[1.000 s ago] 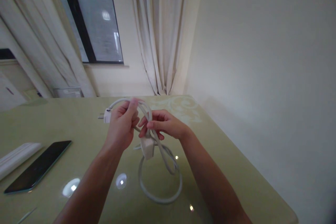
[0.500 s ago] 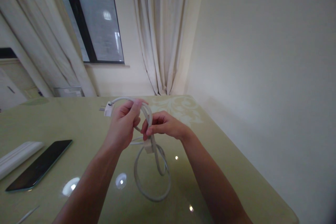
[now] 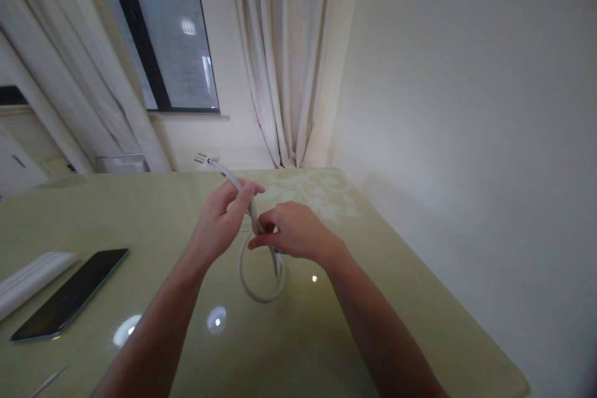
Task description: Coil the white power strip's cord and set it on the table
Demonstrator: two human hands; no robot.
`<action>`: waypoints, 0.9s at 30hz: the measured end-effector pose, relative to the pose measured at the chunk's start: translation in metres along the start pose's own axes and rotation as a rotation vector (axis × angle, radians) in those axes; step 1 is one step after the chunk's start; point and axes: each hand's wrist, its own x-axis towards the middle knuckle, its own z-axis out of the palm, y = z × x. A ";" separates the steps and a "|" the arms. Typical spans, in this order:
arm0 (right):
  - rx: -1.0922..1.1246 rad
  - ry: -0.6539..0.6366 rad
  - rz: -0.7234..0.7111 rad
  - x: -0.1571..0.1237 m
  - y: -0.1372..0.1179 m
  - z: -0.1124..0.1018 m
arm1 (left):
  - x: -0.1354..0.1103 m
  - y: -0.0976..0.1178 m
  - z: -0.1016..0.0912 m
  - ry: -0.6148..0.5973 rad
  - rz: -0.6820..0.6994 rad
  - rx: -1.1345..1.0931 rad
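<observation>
A white power cord point(image 3: 262, 300) is held between my two hands above the table. My left hand point(image 3: 228, 208) pinches it near its plug point(image 3: 205, 160), whose metal prongs point up and away to the left. Close beside it, my right hand point(image 3: 298, 233) is closed around the cord a little lower. A loop of cord hangs below my right hand, and the strands there are partly covered by the fingers. The white block seen earlier on the cord is largely hidden.
A dark-screened tablet point(image 3: 69, 295) lies on the glossy greenish table point(image 3: 153, 224) at the left, beside a long white object point(image 3: 35, 280). A thin white stick point(image 3: 49, 380) lies at the lower left. The wall point(image 3: 466, 137) runs along the table's right edge.
The plug has swung up and slightly right. My right hand has shifted over the cord strands, and the hanging loop has become smaller and risen.
</observation>
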 end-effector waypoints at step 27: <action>0.316 -0.023 0.178 0.017 0.027 0.021 | -0.001 -0.004 0.004 -0.101 -0.204 -0.639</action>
